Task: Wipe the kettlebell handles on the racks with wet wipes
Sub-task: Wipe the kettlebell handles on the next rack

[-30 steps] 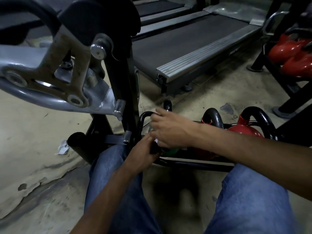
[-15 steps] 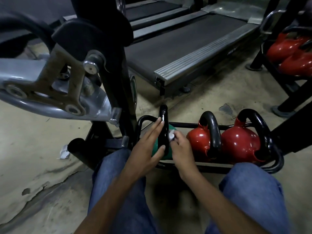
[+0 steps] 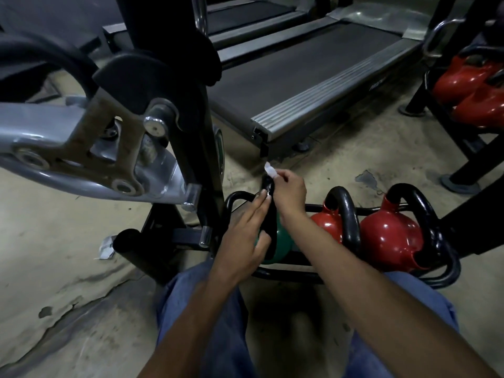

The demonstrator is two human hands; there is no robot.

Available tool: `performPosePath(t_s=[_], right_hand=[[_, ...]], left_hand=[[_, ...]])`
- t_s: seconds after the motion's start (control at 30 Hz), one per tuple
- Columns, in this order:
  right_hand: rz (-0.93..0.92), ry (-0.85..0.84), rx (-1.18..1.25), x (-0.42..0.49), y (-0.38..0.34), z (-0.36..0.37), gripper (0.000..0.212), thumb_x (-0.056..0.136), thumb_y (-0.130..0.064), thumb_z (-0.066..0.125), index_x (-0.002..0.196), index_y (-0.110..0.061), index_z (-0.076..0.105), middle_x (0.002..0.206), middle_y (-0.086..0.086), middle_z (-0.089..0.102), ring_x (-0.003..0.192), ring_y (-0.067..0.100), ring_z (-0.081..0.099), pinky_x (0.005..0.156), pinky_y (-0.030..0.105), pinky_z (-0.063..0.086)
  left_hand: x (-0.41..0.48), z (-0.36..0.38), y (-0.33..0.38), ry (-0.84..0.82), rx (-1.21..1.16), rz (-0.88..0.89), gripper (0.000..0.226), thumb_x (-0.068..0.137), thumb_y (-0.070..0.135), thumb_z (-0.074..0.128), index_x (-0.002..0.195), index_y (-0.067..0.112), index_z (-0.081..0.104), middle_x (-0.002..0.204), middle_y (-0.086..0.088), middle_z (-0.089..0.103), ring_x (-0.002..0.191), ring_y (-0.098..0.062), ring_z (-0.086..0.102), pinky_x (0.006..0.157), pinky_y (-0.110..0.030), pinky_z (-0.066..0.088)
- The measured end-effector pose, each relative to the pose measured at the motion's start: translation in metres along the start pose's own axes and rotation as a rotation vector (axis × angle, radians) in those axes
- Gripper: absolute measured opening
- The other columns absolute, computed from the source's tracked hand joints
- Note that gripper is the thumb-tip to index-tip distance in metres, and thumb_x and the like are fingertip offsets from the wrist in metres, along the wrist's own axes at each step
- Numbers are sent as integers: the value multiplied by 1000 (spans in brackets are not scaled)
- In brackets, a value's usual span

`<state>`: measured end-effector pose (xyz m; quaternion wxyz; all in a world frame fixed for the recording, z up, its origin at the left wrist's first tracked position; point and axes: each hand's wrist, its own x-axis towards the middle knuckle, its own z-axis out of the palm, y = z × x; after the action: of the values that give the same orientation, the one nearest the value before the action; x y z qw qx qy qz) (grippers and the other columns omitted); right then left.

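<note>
While the left hand (image 3: 245, 236) lays straight fingers (image 3: 257, 206) along the black handle (image 3: 269, 225) of the green kettlebell (image 3: 283, 242) — low rack (image 3: 286, 275), centre frame — the right hand (image 3: 290, 190) pinches a wet wipe (image 3: 270, 169) at its top, red kettlebells (image 3: 390, 236) alongside.

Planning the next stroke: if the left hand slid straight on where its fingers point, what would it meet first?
Probably the right hand, which pinches the wet wipe at the top of the black handle, just beyond the fingertips of the left hand; depth is unclear.
</note>
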<state>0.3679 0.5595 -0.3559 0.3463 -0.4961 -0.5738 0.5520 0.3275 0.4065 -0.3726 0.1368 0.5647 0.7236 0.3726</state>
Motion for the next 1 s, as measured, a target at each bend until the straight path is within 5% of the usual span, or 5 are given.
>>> performPosePath(t_s=[0.3,0.47,0.67,0.87,1.0], right_hand=[[-537,-911,-1444,56,-71,22,31,103,-20,53,82,-5,70,96,19,69,94,35,65,77,36,46],[-683,-1036,-1762,24,-86,24,24,96,-22,55,89,-10,75,87,9,72,80,30,67,70,36,55],[-723,-604,-1250,31,-55,1,20,85,-30,56,65,-27,58,84,5,58,89,31,65,69,36,47],[-309,-10,-496,-14,-9,-12,11,97,-26,67,93,-16,70,88,-5,71,81,10,66,69,25,46],[180,-1,109,-58,16,-20,23,102,-16,54,104,-2,72,102,19,76,91,29,69,81,39,54]], left_hand=[[-27,-4,9,-53,233,93,78,93,19,60,163,16,25,173,4,15,155,-11,24,124,-27,25],[-22,-14,6,-71,273,130,75,93,22,62,161,13,31,170,-2,25,150,-16,31,120,-21,18],[-21,-18,-1,-91,216,171,71,97,19,56,162,14,29,171,0,20,154,-15,25,123,-23,17],[-18,-25,-3,-120,186,158,69,97,20,56,161,15,32,171,2,23,151,-15,31,120,-23,22],[-17,-26,-4,-131,157,170,68,96,18,57,160,15,34,170,3,25,151,-14,33,119,-24,26]])
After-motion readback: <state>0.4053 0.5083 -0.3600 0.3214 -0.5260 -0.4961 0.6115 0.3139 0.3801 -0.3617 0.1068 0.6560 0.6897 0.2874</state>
